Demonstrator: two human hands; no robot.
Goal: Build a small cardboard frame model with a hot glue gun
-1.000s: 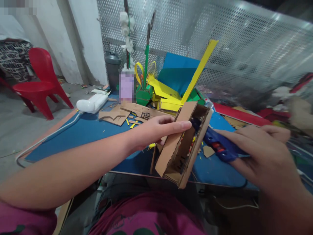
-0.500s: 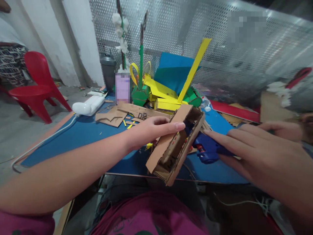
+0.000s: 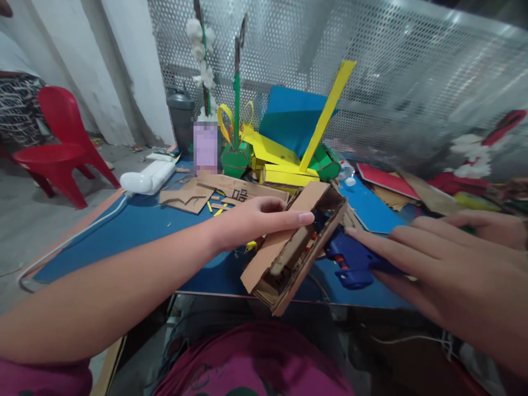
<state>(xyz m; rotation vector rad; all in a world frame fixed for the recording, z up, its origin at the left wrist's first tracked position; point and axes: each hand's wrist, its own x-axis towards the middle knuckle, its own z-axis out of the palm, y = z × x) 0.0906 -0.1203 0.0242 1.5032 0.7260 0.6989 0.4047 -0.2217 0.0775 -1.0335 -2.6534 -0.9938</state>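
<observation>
In my left hand (image 3: 272, 220) is a long, narrow cardboard box (image 3: 284, 242) with an open slot along its top, tilted above the table's front edge. My thumb presses on its near flap; the other fingers are hidden behind it. My right hand (image 3: 445, 253) is wrapped round a blue hot glue gun (image 3: 350, 256), index finger stretched along its body. The gun's front end reaches behind or into the far right end of the box, so its nozzle is hidden. Something red shows inside the box slot.
On the blue table (image 3: 140, 236) lie cut cardboard pieces (image 3: 185, 198), a white power strip (image 3: 148, 176) with a cable, and a blue sheet (image 3: 371, 206). Behind stand yellow card pieces (image 3: 289, 173), a green pot (image 3: 236, 159) and a dark shaker bottle (image 3: 180, 118). A red chair (image 3: 61, 137) stands left.
The near end of the box has swung slightly left and down. The glue gun and my right hand have shifted a little down and right.
</observation>
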